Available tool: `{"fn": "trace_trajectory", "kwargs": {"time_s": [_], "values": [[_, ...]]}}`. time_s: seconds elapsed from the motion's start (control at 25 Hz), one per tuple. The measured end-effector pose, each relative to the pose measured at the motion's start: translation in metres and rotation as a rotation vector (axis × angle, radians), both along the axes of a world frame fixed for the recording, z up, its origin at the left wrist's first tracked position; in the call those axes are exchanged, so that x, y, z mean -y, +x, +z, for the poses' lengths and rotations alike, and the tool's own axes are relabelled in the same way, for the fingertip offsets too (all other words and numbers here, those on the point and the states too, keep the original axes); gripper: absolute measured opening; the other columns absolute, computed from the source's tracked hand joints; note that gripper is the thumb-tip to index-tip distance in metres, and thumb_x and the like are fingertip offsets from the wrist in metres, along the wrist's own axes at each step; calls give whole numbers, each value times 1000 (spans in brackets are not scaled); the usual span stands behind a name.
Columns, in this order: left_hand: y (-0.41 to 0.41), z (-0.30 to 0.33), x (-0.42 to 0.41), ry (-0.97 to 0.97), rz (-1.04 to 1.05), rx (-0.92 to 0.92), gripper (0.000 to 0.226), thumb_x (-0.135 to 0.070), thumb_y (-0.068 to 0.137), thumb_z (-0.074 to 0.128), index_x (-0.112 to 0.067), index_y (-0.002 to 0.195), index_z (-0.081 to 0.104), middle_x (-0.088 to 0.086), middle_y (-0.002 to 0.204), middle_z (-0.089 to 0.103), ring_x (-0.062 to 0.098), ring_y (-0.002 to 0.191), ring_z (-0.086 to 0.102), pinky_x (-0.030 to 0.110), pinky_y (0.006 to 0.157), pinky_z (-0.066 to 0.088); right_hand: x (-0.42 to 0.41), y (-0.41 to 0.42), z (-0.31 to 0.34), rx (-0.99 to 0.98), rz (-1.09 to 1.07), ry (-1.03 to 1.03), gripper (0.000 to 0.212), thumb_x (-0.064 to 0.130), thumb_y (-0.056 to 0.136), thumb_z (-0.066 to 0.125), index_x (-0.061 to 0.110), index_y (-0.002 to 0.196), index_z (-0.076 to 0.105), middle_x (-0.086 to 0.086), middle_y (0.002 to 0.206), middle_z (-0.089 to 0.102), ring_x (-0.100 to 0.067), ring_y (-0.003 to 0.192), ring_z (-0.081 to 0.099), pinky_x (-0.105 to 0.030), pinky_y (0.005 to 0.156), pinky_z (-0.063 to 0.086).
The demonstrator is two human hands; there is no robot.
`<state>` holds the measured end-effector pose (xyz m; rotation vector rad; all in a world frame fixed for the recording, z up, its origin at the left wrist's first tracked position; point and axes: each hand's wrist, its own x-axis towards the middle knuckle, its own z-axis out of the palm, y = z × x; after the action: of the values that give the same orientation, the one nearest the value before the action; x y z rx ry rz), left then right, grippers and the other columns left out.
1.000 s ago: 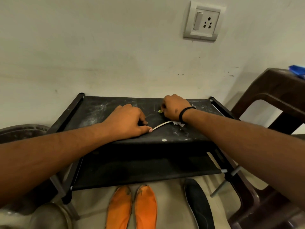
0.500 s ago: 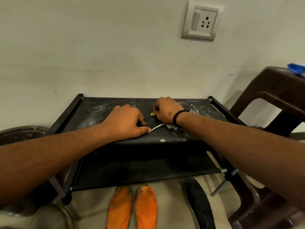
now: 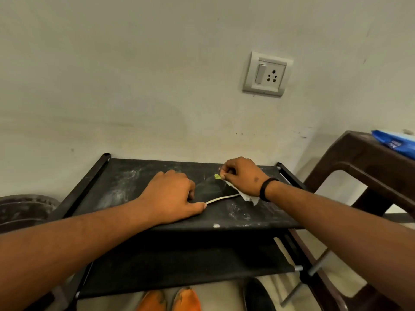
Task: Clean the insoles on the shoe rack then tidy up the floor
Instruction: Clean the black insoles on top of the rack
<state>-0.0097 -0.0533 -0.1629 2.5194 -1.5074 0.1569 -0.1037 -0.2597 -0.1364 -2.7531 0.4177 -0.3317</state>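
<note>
A black insole [image 3: 213,189] with a pale rim lies on the top shelf of the black shoe rack [image 3: 125,182]. My left hand [image 3: 170,196] holds its near end down, fingers curled and thumb on the pale rim. My right hand [image 3: 242,176] is at the insole's far right end and pinches a small green scrubber [image 3: 217,176]. A white wipe [image 3: 248,195] sticks out under that hand. On the floor below the rack lie two orange insoles [image 3: 187,299] and one black insole [image 3: 258,295].
White dust streaks the rack's top shelf. A brown plastic stool [image 3: 359,158] carrying a blue packet [image 3: 395,142] stands at the right. A dark round pan [image 3: 22,209] sits at the left. A wall socket [image 3: 266,74] is above the rack.
My right hand slid left along the insole, then back right toward the rack's far corner. My left hand stayed put. The view tilted upward.
</note>
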Motion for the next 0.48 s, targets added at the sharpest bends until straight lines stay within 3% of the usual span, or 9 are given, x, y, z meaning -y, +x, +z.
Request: {"fn": "trace_trajectory", "kwargs": {"time_s": [0.08, 0.2, 0.36, 0.48], "values": [[-1, 1, 1, 11, 9, -26, 52, -79, 76, 55, -31, 95, 62, -11, 95, 58, 13, 92, 53, 35, 83, 48, 9, -20, 7, 71, -15, 49, 13, 19, 95, 60, 15, 86, 68, 6, 79, 65, -8, 72, 59, -19, 67, 45], [-2, 11, 5, 20, -22, -137, 50, -67, 77, 66, -32, 113, 64, -11, 103, 60, 11, 96, 56, 31, 83, 51, 15, -36, 10, 75, -30, 55, 13, 22, 95, 61, 16, 85, 65, 3, 82, 67, -12, 75, 61, -23, 68, 48], [-1, 37, 2, 112, -14, -200, 45, -66, 67, 76, -32, 97, 72, -16, 94, 66, 7, 92, 63, 31, 81, 54, 3, -42, 9, -48, 55, -61, 17, 16, 98, 52, 16, 106, 66, 5, 95, 62, -9, 83, 56, -25, 77, 47], [-5, 32, 0, 54, -34, -169, 51, -76, 71, 68, -34, 99, 72, -17, 98, 64, 6, 93, 61, 32, 83, 54, -9, -45, 7, -161, 167, -180, 24, 16, 99, 49, 17, 116, 66, 0, 109, 61, -15, 96, 58, -27, 88, 48]]}}
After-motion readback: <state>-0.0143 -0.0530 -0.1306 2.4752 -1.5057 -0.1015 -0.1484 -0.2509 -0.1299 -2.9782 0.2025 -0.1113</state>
